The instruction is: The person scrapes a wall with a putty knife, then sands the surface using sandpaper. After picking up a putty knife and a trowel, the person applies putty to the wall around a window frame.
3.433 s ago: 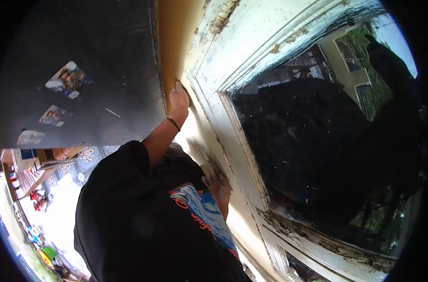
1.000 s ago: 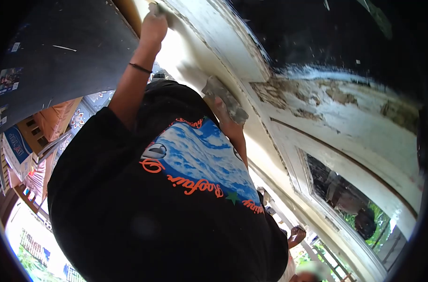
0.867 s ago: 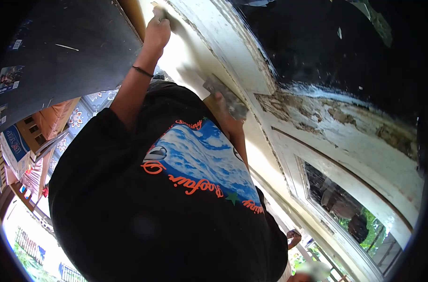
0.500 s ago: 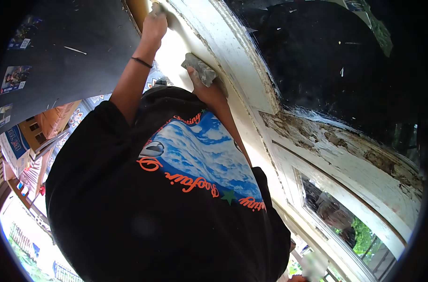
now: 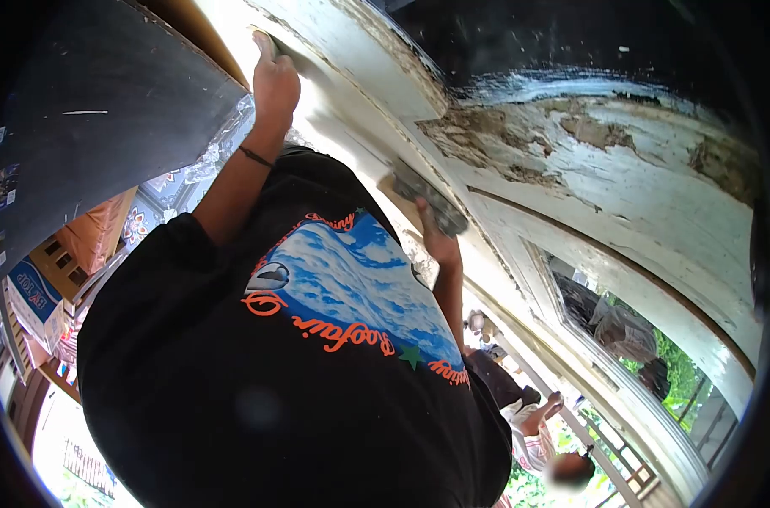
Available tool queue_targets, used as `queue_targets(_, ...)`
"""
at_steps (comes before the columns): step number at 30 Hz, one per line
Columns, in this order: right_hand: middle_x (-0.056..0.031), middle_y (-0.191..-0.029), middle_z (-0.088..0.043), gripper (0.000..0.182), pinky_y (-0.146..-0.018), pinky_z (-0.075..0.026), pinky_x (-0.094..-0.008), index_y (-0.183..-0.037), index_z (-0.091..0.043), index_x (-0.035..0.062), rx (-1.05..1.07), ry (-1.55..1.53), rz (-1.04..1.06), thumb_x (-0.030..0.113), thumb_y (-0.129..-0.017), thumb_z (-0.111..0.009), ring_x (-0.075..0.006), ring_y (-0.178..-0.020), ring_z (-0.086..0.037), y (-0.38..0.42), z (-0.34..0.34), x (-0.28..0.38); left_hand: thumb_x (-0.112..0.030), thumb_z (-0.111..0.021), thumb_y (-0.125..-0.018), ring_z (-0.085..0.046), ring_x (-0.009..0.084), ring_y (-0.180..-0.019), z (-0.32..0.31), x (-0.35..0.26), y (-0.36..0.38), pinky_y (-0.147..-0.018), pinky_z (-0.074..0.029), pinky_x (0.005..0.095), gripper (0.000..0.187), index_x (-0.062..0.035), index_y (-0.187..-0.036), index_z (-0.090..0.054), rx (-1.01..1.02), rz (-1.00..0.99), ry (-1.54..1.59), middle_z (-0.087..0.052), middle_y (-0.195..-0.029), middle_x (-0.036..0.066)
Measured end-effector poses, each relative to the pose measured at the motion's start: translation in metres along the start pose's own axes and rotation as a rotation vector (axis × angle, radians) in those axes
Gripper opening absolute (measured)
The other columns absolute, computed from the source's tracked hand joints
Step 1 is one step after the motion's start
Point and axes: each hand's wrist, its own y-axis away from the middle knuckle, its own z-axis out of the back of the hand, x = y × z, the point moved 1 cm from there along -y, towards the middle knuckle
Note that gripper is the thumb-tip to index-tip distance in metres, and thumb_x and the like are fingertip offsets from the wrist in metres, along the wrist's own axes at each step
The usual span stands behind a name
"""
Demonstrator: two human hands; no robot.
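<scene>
At the upper left of the head view, my left hand [image 5: 275, 80] is closed with its thumb pointing up, on something thin I cannot make out, beside a bright white surface [image 5: 321, 89]. A dark band circles that wrist. My right hand [image 5: 440, 244] grips a flat, grey, smeared block or plate [image 5: 420, 193], whose exact kind is unclear. It lies along a pale strip of frame. My black shirt [image 5: 233, 398] with its blue print fills the middle and hides much of the scene.
Peeling, damaged white woodwork [image 5: 571, 144] crosses the upper right, with window glass [image 5: 605, 326] below. A dark panel [image 5: 106, 110] stands at left, above boxes [image 5: 34, 292]. Another person [image 5: 533, 432] appears at lower right, beside a railing.
My right hand and the grey block have shifted down and right. My left hand is slightly lower. The view has turned, bringing more damaged woodwork and the other person into sight.
</scene>
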Motion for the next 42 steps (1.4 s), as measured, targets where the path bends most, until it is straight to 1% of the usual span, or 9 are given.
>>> queue_targets(10,-0.0066,-0.098,-0.055,0.032,-0.079,-0.037,-0.027,-0.102,-0.051,0.0011,0.013,0.023,-0.085,0.025,-0.08,-0.053,-0.0163,-0.089,-0.049,-0.01,-0.001,0.025,-0.007,-0.034,-0.074,-0.041,0.0092,-0.059,0.0,-0.008,0.044,-0.053,-0.036,0.0219,0.054,0.0015,-0.126,-0.023,0.259,0.405,0.3,-0.046,-0.071,0.005)
queue_targets(12,-0.0113,-0.096,-0.057,0.027,-0.081,-0.038,-0.0305,-0.098,-0.055,0.0018,0.045,0.147,-0.411,0.022,-0.081,-0.051,-0.0209,-0.092,-0.051,-0.037,-0.021,0.069,-0.006,-0.034,-0.073,-0.042,0.0093,-0.06,0.002,-0.007,0.03,-0.054,-0.037,0.0219,0.054,0.0022,-0.125,-0.024,0.25,0.422,0.326,-0.046,-0.072,0.005)
queue_targets(17,-0.0154,-0.12,-0.039,0.065,-0.095,-0.023,-0.0312,-0.118,-0.039,0.0031,0.142,-0.113,-0.506,0.052,-0.076,-0.047,-0.023,-0.113,-0.033,-0.073,-0.071,0.055,-0.009,-0.031,-0.079,-0.042,0.0108,-0.055,0.011,0.0,-0.021,-0.046,-0.036,0.0232,0.04,0.0057,-0.116,-0.036,0.074,0.338,0.432,-0.046,-0.07,0.006)
queue_targets(24,-0.0194,-0.112,-0.046,0.047,-0.089,-0.031,-0.0345,-0.116,-0.04,0.0037,0.24,0.068,0.188,0.037,-0.082,-0.039,-0.0318,-0.106,-0.041,-0.123,-0.11,0.125,-0.006,-0.031,-0.074,-0.045,0.0093,-0.052,0.075,-0.02,-0.121,-0.043,-0.037,0.0232,0.032,-0.0011,-0.097,-0.052,-0.15,-0.14,0.185,-0.052,-0.065,0.006)
queue_targets(25,-0.0205,-0.111,-0.046,0.04,-0.088,-0.032,-0.0345,-0.116,-0.038,0.002,0.204,0.095,0.284,0.026,-0.084,-0.038,-0.0329,-0.106,-0.041,-0.132,-0.116,0.135,-0.015,-0.035,-0.083,-0.051,0.0202,-0.067,0.079,-0.043,-0.133,-0.06,-0.041,0.0325,0.023,-0.0006,-0.092,-0.051,-0.039,-0.08,0.404,-0.053,-0.074,0.012)
queue_targets(26,-0.0208,-0.108,-0.047,0.041,-0.087,-0.033,-0.0341,-0.117,-0.037,0.0014,0.296,-0.022,0.34,0.026,-0.084,-0.038,-0.0337,-0.103,-0.043,-0.141,-0.117,0.152,-0.012,-0.035,-0.084,-0.035,0.0113,-0.044,0.073,-0.038,-0.15,-0.041,-0.031,0.0276,0.02,-0.0007,-0.078,-0.05,-0.167,-0.212,0.47,-0.04,-0.053,0.001)
queue_targets(32,-0.0175,-0.107,-0.05,0.05,-0.087,-0.033,-0.0342,-0.11,-0.045,-0.0003,0.211,-0.128,0.277,0.041,-0.082,-0.041,-0.0299,-0.101,-0.045,-0.143,-0.136,0.109,-0.009,-0.034,-0.083,-0.038,0.014,-0.042,0.041,0.016,-0.129,-0.038,-0.031,0.027,0.02,0.0014,-0.083,-0.051,-0.112,-0.195,0.63,-0.044,-0.055,0.004)
queue_targets(36,-0.0168,-0.11,-0.048,0.051,-0.089,-0.03,-0.0331,-0.11,-0.045,0.0007,0.278,-0.121,0.148,0.043,-0.083,-0.038,-0.0282,-0.104,-0.043,-0.125,-0.123,0.083,-0.003,-0.031,-0.075,-0.044,0.006,-0.049,0.032,0.0,-0.061,-0.041,-0.035,0.021,0.043,-0.0049,-0.115,-0.045,-0.158,0.075,0.055,-0.053,-0.064,0.003)
queue_targets(42,-0.0138,-0.111,-0.048,0.049,-0.089,-0.03,-0.0322,-0.111,-0.045,0.0008,0.319,-0.04,-0.012,0.041,-0.085,-0.036,-0.0252,-0.104,-0.043,-0.093,-0.103,0.033,-0.002,-0.032,-0.074,-0.045,0.0084,-0.055,0.017,0.032,-0.027,-0.044,-0.037,0.0219,0.045,-0.0029,-0.118,-0.04,0.012,0.276,0.303,-0.05,-0.07,0.006)
